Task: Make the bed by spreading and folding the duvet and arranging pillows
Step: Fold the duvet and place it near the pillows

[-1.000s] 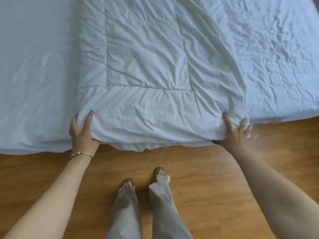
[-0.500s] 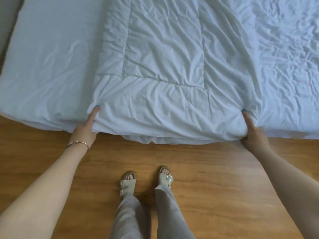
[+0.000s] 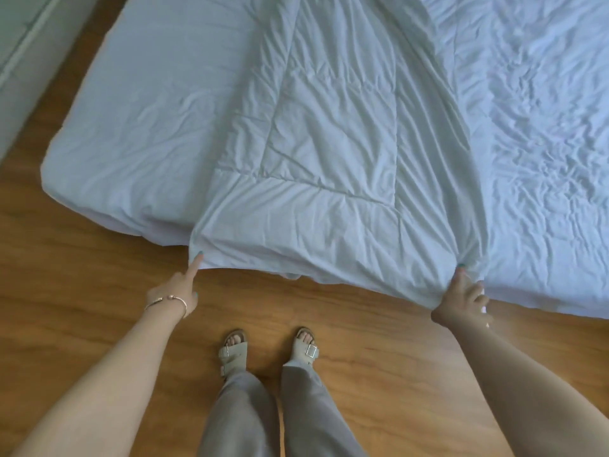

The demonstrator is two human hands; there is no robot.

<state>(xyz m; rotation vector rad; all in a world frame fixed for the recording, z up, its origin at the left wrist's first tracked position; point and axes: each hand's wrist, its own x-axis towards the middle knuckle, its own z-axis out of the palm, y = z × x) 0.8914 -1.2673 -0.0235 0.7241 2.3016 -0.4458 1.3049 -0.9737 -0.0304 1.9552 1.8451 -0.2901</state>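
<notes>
Wooden floor (image 3: 379,328) fills the lower half of the view, and a wall (image 3: 29,61) runs along the far left. On the floor lies a low bed (image 3: 138,120) under a pale blue sheet, smooth on the left and heavily creased on the right. Down the middle of the bed lies the duvet (image 3: 333,153), folded into a long strip with quilted seams showing, its near end hanging just over the bed's edge toward the person's sandalled feet (image 3: 270,349).

Both hands hold that near end. The left hand (image 3: 178,291), with a thin bracelet (image 3: 171,300) at the wrist, has its fingers closed under the left corner, one finger stretched along the hem. The right hand (image 3: 463,296) is pinched on the right corner, the fabric bunched above it.

No pillows are in view. The step in hand looks like the spreading or squaring of the duvet from the foot of the bed, so the task seems well short of done. Next, the corners probably need pulling apart and drawing level with the bed's edge, with even tension in both hands so the strip does not skew.
</notes>
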